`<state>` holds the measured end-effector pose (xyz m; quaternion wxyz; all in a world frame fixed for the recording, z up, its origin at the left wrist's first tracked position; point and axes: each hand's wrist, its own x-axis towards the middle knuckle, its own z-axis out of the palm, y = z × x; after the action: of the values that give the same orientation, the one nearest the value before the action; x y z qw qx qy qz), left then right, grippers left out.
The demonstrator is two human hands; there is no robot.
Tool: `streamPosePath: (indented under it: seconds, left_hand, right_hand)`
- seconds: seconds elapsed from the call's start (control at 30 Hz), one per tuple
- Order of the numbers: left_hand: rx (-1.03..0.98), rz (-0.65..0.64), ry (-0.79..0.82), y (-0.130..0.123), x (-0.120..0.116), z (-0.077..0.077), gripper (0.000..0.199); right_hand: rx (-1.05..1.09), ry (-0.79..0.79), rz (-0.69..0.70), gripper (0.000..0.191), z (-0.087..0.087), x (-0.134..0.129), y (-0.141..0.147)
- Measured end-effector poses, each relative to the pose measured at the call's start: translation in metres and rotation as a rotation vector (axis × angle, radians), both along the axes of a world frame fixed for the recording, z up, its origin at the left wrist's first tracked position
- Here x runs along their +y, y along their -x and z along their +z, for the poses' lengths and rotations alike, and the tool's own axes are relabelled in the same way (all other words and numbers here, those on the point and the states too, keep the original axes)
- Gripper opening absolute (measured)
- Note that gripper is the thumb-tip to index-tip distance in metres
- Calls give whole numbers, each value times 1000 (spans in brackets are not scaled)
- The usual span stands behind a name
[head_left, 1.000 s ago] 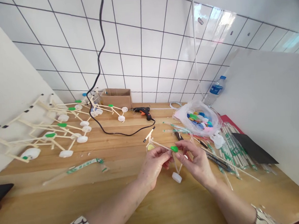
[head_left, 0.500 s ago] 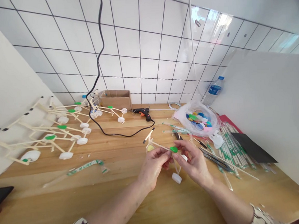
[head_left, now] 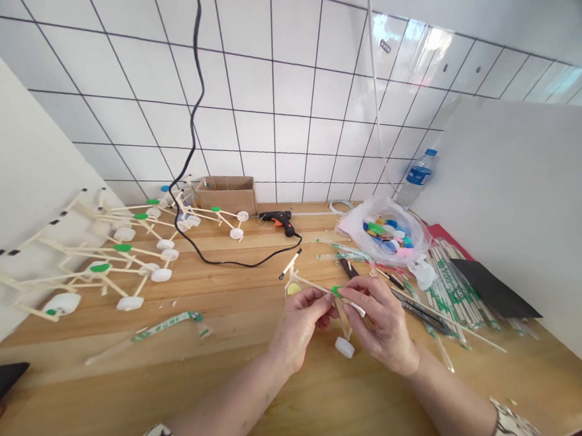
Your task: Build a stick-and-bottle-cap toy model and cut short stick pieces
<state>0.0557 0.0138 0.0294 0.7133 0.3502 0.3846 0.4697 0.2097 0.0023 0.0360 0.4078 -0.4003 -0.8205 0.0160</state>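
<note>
A small tricycle-like model of wooden sticks (head_left: 311,281) stands between my hands, with a yellow round piece (head_left: 292,289) at its far end and white bottle-cap wheels (head_left: 344,348) at the near end. The fingers of my left hand (head_left: 298,327) are closed around the model's middle. My right hand (head_left: 383,324) pinches a green oval piece (head_left: 337,291) on top of the long stick, partly covering it. A crossbar with black ends (head_left: 290,264) tops the model's far end.
Several similar models (head_left: 125,273) stand at the left. Behind lie a black glue gun (head_left: 277,219) with its cord and a cardboard box (head_left: 225,194). To the right are a bag of coloured caps (head_left: 389,232), scissors (head_left: 422,312), wrapped sticks (head_left: 455,286) and a water bottle (head_left: 417,176).
My right fingers have closed in over the green oval piece, hiding more of it, and the right hand has turned slightly. My left hand keeps its hold on the model.
</note>
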Motion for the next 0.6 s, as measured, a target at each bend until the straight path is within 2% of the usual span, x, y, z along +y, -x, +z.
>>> streamPosePath:
  seconds: [0.17,0.37,0.5,0.6]
  left_hand:
    - [13,-11,-1,0,0,-1,21]
    - [102,19,-29,2,-6,-10,22]
    - [312,134,-165,8,-13,-12,22]
    - [429,186,-283,11,-16,-4,20]
  right_hand:
    - [65,20,-10,31,4,-1,0]
    - [217,192,-63,27,-2,3,-2]
    - [331,370,-69,30,-6,7,-3]
    - [367,503,-71,41,-10,9,-5]
